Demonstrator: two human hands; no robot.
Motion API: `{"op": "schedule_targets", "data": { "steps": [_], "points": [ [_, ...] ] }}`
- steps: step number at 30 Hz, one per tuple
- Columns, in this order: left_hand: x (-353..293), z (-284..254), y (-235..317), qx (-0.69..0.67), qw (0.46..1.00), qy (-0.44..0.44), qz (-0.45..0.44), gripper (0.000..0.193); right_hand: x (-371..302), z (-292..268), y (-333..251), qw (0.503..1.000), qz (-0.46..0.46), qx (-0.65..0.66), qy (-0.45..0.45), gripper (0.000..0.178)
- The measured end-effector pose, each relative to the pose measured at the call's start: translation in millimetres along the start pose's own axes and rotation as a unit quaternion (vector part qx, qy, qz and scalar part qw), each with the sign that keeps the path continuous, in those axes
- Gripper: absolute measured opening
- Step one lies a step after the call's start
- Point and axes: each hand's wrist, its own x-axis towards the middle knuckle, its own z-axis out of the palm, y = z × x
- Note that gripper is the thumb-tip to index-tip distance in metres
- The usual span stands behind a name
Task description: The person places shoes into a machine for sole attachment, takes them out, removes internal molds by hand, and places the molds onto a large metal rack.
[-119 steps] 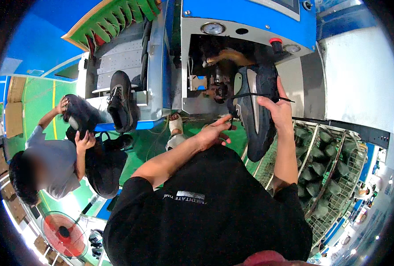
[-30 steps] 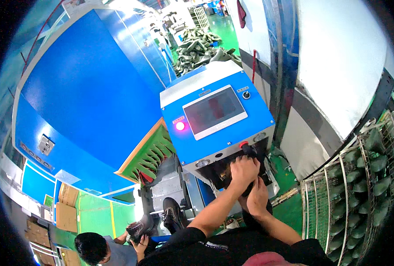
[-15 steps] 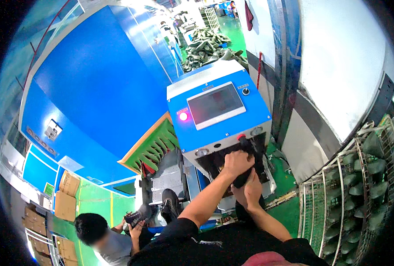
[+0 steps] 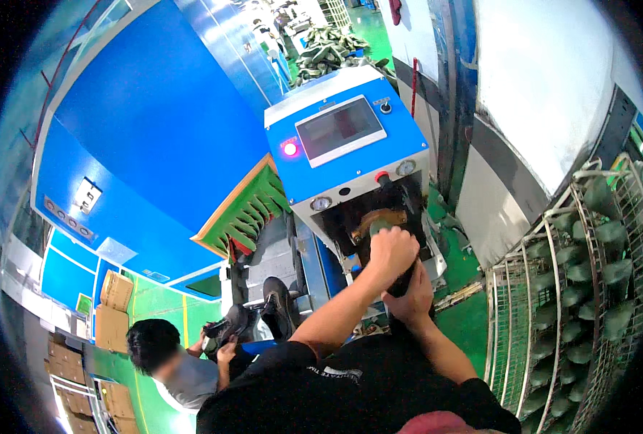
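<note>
In front of the blue-topped machine [image 4: 350, 170], both my hands hold what looks like a black shoe [image 4: 401, 283], mostly hidden by my fingers. My left hand [image 4: 394, 253] is closed over its upper end, next to a greenish piece [image 4: 379, 226] that may be part of a shoe last. My right hand [image 4: 414, 295] wraps the lower part from the right side. Just beyond my knuckles, a curved brass-coloured part [image 4: 381, 217] shows inside the machine's dark opening.
At lower left a co-worker [image 4: 177, 362] handles a dark shoe [image 4: 225, 329] beside a conveyor, where another black shoe [image 4: 277, 307] stands. A wire rack [image 4: 527, 318] full of greenish lasts stands at right. Green flaps [image 4: 245, 224] hang at the blue cabinet's opening [image 4: 155, 130].
My hands have drawn back from the machine's opening with the shoe, uncovering the brass-coloured part. The view has shifted, so the machine sits higher. The co-worker's shoe has tilted a little.
</note>
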Motion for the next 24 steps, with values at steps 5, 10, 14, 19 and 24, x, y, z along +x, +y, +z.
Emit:
{"op": "schedule_targets", "data": {
  "steps": [5, 10, 14, 19, 24],
  "points": [
    [-7, -4, 5, -0.057, 0.99, 0.129, 0.001, 0.029, -5, 3, 5, 0.999, 0.017, -0.006, -0.028, 0.113],
    [-6, -8, -1, -0.082, 0.989, 0.125, 0.004, 0.03, 1, 4, -2, 0.989, 0.125, 0.031, -0.068, 0.085],
    [-14, -11, -17, -0.154, 0.982, 0.107, 0.035, 0.029, 13, -10, -19, 0.982, 0.108, -0.006, -0.157, 0.11],
    [-54, 2, -44, -0.455, 0.881, 0.115, 0.062, 0.025, -15, -4, 1, 0.991, 0.063, -0.058, -0.102, 0.113],
    [-141, 36, -59, -0.703, 0.65, -0.071, -0.28, 0.045, -44, -42, 9, 0.953, 0.221, -0.108, -0.177, 0.094]
  ]
}}
